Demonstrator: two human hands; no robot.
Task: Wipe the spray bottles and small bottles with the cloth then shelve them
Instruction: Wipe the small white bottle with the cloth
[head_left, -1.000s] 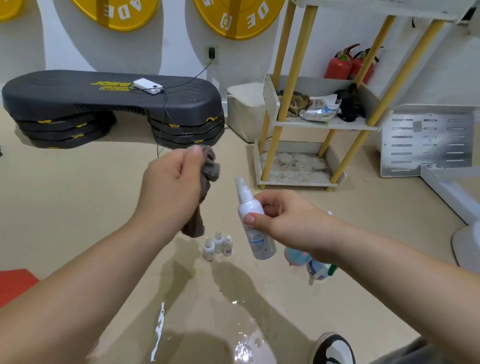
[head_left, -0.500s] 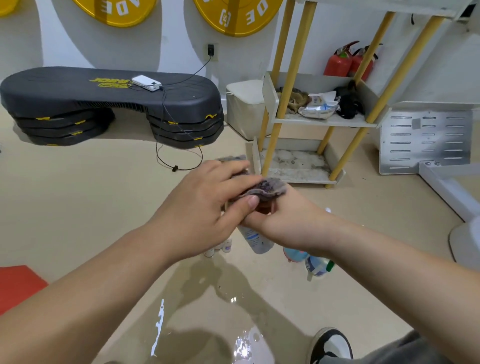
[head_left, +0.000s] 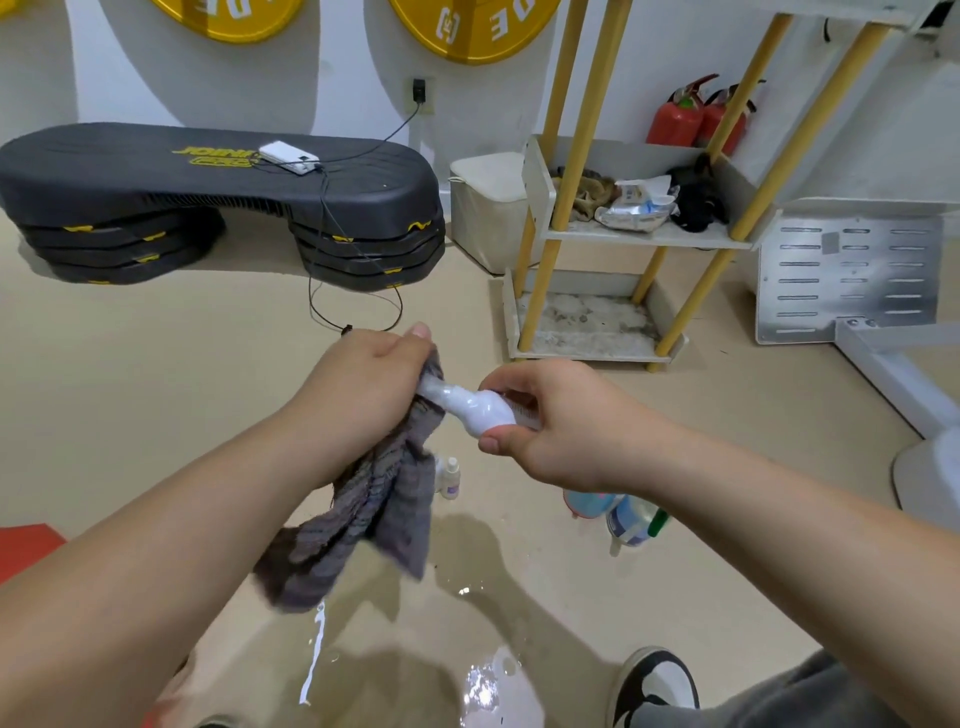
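The white spray bottle (head_left: 480, 408) was sideways above the floor (head_left: 156, 389), its body grasped by the right hand (head_left: 561, 421); the left hand (head_left: 363, 389) clenched the grey cloth (head_left: 374, 499) around its nozzle. A hard pull could, I think, drop it.

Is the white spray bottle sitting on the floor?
No, the right hand holds the white spray bottle in the air, tipped sideways, its nozzle against the grey cloth in the left hand.
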